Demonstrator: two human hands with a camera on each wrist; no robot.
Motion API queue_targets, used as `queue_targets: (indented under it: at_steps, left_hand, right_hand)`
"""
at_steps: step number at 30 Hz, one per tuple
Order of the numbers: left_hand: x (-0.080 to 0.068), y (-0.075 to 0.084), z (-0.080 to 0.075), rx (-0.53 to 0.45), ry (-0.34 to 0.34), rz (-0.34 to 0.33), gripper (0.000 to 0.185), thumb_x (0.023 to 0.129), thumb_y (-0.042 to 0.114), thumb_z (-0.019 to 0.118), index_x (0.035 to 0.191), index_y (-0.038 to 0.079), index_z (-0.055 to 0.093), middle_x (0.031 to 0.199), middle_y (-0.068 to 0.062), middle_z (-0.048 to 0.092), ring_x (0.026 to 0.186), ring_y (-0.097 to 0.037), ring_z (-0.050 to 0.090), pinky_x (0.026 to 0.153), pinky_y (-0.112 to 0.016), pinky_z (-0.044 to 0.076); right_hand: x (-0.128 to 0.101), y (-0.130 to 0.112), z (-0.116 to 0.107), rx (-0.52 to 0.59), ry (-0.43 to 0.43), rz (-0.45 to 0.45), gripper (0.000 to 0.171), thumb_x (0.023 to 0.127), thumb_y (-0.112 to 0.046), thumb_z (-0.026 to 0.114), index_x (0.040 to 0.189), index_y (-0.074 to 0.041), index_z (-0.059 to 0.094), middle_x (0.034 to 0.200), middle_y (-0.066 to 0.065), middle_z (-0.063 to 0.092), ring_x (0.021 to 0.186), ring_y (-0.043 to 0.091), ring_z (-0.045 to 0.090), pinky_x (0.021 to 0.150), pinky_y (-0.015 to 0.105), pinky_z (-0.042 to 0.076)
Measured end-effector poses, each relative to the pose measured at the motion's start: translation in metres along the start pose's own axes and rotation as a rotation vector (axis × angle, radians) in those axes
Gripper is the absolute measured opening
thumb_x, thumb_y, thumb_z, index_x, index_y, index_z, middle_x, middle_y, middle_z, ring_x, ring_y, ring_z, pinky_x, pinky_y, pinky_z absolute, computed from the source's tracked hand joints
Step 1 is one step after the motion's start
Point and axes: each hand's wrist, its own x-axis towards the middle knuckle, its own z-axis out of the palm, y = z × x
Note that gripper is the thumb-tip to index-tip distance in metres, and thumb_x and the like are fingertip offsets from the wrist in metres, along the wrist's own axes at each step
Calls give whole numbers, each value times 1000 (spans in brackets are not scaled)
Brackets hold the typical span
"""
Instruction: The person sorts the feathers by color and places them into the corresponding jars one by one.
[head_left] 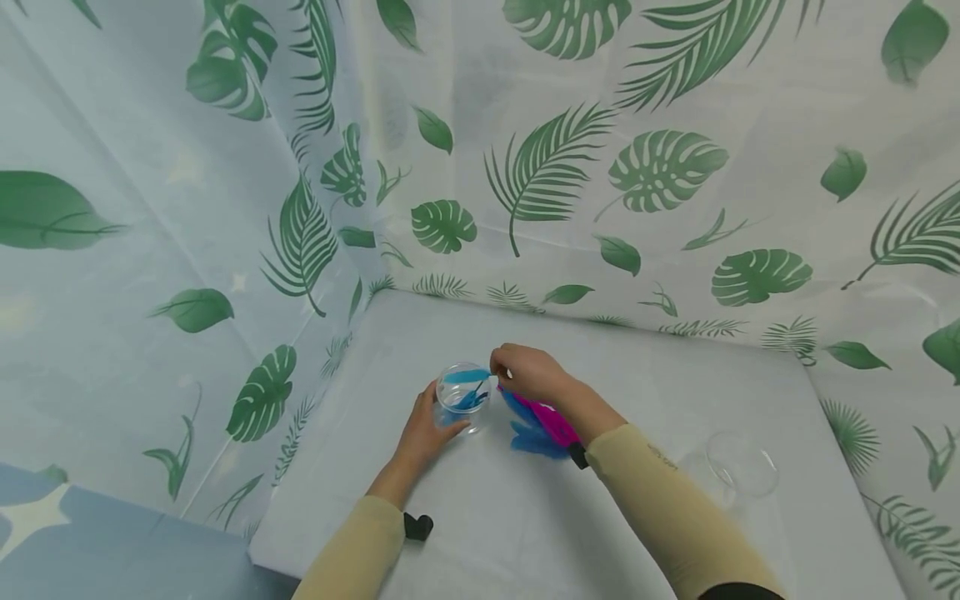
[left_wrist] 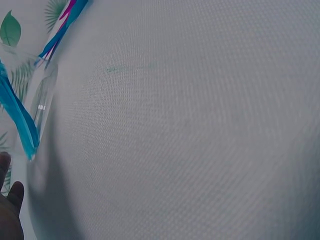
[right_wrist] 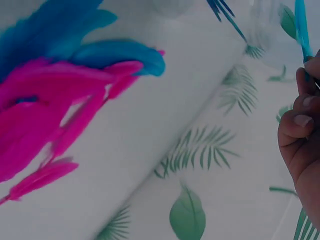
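A clear plastic cup (head_left: pixel 462 398) stands on the white table (head_left: pixel 525 517) with blue feathers (head_left: pixel 471 398) inside. My left hand (head_left: pixel 422 433) grips the cup from the near side. At the cup's far rim, my right hand (head_left: pixel 525 372) pinches a blue feather (head_left: pixel 465 376) that lies across the opening. A bunch of pink and blue feathers (head_left: pixel 543 425) fans out beneath my right wrist. In the right wrist view, pink feathers (right_wrist: pixel 55 110) fill the left side and curled fingers (right_wrist: pixel 302 135) show at the right. The left wrist view catches the cup (left_wrist: pixel 42 100) and a blue feather (left_wrist: pixel 17 117).
A second clear cup (head_left: pixel 738 467) lies at the right of the table. Leaf-printed curtains (head_left: pixel 660 167) enclose the table at the back and left. The table's left front edge (head_left: pixel 258 550) drops off to a blue floor.
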Motion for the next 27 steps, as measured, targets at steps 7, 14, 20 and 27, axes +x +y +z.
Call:
queue_targets:
  at_steps: [7,14,20,27]
  left_hand:
    - [-1,0,-1,-2,-7,35,102,77,59,76,155,18,23,145,-15,45,136,-32,46,112,-53,39]
    - [-1,-2,-2,-14,-11,34,101,78,57,77,155,20,23,146,-13,44,138,-32,45,114,-53,37]
    - [0,-6,0,-7,9,39,100,77,58,77,155,22,25,144,-11,46,137,-30,46,114,-51,37]
    - [0,-5,-1,-1,8,46,100,78,59,76,155,21,24,145,-11,45,137,-31,45,114,-51,37]
  right_hand:
    - [22,-20,23,-186,-64,-35,8,94,-18,62,102,-19,67,88,-8,59,71,7,52,67,22,50]
    - [36,-41,38,-263,-152,-9,7,96,-21,62,98,-21,69,93,-5,68,72,10,55,69,29,53]
    - [44,-49,42,-301,-171,73,5,91,-22,68,90,-22,73,83,-8,70,68,10,55,64,30,52]
    - [37,-45,34,-241,-115,94,13,95,-23,62,94,-22,74,84,-8,68,68,10,56,62,28,50]
